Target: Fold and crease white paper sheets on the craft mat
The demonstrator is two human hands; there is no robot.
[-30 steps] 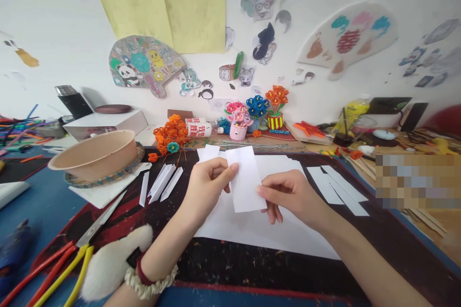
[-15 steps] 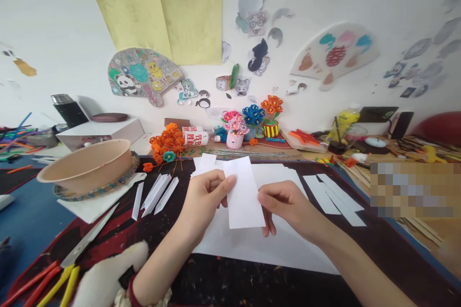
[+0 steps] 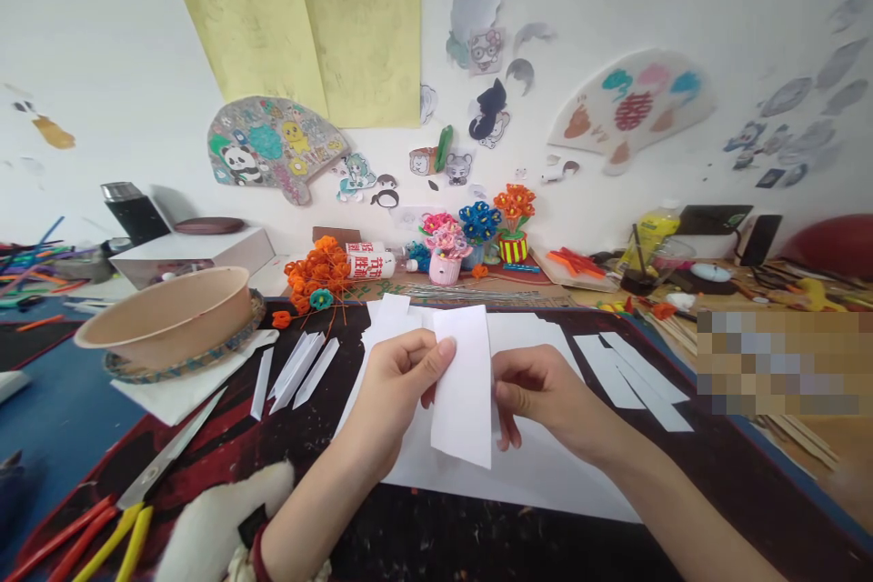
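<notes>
The left hand (image 3: 401, 373) pinches the lengthwise-upright white paper (image 3: 465, 396); the right hand (image 3: 546, 389) curls at its right edge, grip unclear.

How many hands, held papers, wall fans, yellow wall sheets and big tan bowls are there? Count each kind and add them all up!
Hands: 2, left hand and right hand
Held paper: 1, white piece
Wall fans: 2, panda fan and white fan
Yellow wall sheets: 2, left sheet and right sheet
Tan bowls: 1, tan bowl
Total: 8
</notes>
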